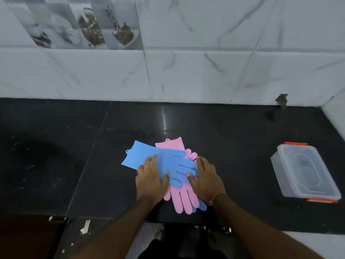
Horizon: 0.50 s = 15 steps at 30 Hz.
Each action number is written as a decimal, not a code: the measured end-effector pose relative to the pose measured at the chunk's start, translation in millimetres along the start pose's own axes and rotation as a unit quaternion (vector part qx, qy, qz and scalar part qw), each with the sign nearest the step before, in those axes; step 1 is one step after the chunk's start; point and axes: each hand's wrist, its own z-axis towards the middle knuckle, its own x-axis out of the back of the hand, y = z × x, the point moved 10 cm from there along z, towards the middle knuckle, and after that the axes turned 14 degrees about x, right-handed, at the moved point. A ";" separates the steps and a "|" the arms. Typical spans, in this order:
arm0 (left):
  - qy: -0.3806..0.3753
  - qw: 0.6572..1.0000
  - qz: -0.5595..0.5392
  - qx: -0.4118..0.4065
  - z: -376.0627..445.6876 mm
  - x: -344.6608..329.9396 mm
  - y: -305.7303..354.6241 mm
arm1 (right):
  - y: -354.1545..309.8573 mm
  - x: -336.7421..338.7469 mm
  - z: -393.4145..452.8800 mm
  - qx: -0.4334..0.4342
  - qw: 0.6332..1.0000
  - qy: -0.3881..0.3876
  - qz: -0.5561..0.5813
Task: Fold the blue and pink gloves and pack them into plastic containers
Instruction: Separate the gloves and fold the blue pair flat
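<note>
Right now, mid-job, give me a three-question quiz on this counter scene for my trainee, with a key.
1. True or false: the blue glove lies on top of the pink gloves.
2. Where is the plastic container? A) between the hands B) on the counter to the person's right C) on top of the gloves
3. Fill in: both the left hand and the right hand rest ____ on the glove pile.

Key:
1. True; the blue glove crosses over the pink ones.
2. B; it stands apart from the gloves, with orange clips at its ends.
3. Flat, palms down; nothing is folded or packed yet.
</note>
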 end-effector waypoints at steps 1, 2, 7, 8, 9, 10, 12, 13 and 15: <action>0.020 0.991 -0.083 0.104 6.2 3.5 -22.8 | 6.5 -1.9 4.0 -0.024 0.999 0.009 0.035; 0.037 0.965 -0.154 0.210 7.4 6.4 -44.8 | 12.5 -3.2 6.5 -0.055 0.997 0.004 0.058; -0.055 0.888 -0.308 0.336 18.5 -24.1 -51.5 | 27.8 -22.2 24.9 -0.153 0.975 -0.031 0.161; -0.079 0.884 -0.313 0.337 21.7 -29.1 -45.1 | 26.9 -22.9 29.1 -0.156 0.973 -0.025 0.171; -0.099 0.880 -0.316 0.339 25.8 -36.1 -41.3 | 26.1 -24.9 32.0 -0.157 0.971 -0.024 0.179; -0.110 0.878 -0.318 0.339 29.3 -41.1 -37.7 | 24.4 -27.4 33.8 -0.157 0.970 -0.028 0.185; -0.115 0.880 -0.317 0.333 37.1 -45.3 -34.5 | 17.0 -35.5 38.2 -0.151 0.969 -0.031 0.193; -0.112 0.883 -0.317 0.327 39.7 -44.5 -33.0 | 13.5 -37.6 38.3 -0.148 0.967 -0.023 0.204; -0.106 0.890 -0.315 0.313 49.0 -41.3 -40.1 | 2.7 -43.1 42.4 -0.143 0.961 0.003 0.235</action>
